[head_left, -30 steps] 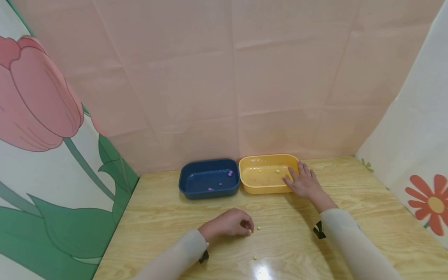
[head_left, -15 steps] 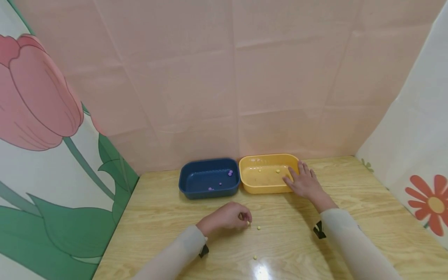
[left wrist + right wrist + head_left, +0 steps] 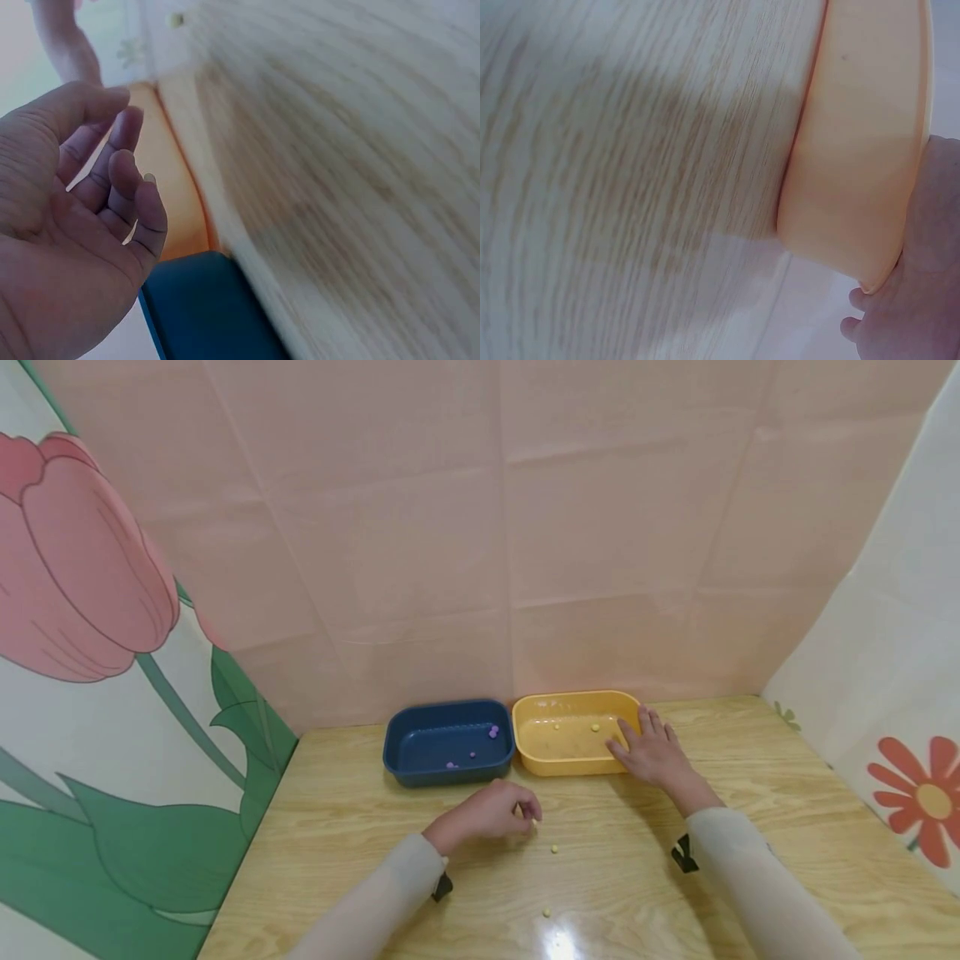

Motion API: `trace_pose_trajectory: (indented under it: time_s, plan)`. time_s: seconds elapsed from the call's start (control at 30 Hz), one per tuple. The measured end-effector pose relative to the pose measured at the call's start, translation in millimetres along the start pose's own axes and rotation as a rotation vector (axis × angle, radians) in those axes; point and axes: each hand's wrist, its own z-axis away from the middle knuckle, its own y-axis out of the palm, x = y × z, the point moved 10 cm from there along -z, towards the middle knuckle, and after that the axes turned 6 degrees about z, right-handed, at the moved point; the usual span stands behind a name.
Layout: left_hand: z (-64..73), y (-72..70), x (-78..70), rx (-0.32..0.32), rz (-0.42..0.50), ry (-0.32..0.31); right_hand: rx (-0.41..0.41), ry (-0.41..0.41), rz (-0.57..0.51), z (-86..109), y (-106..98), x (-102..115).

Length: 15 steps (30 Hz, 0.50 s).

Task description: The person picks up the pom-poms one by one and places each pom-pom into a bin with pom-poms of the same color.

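In the head view my left hand (image 3: 491, 810) hovers over the wooden table in front of the blue tray, pinching a small yellow bead (image 3: 535, 824) between thumb and index finger. From the left wrist camera, thumb and index tip meet while the other fingers curl loosely; the bead is hidden there. My right hand (image 3: 652, 753) rests on the right end of the yellow tray (image 3: 577, 767), fingers spread across the rim, thumb inside. Two yellow beads (image 3: 596, 727) show in that tray. On the table lie a yellow bead (image 3: 554, 849) and another yellow bead (image 3: 547, 912) nearer the front.
The blue tray (image 3: 448, 776) stands against the yellow one on its left, with several purple beads (image 3: 493, 732) inside. A pink cloth backdrop (image 3: 495, 543) rises behind both trays. Flower-printed sheets flank the wooden table (image 3: 337, 827).
My left hand has lifted the pinched yellow bead away from the table's middle, moving it back toward the trays. The right hand and both trays have stayed in place.
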Motion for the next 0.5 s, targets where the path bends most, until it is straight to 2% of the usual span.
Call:
trace_pose_trajectory:
  time_s: [0.33,0.5]
  plan:
    - [-5.6,-12.4,-0.6,-0.045,-0.028,0.013,-0.014,-0.002,0.008,-0.1,-2.6,0.9]
    - [-8.3,-21.1,-3.6,-0.069,-0.011,0.023,-0.015,-0.003,0.0,0.0,-2.8,0.4]
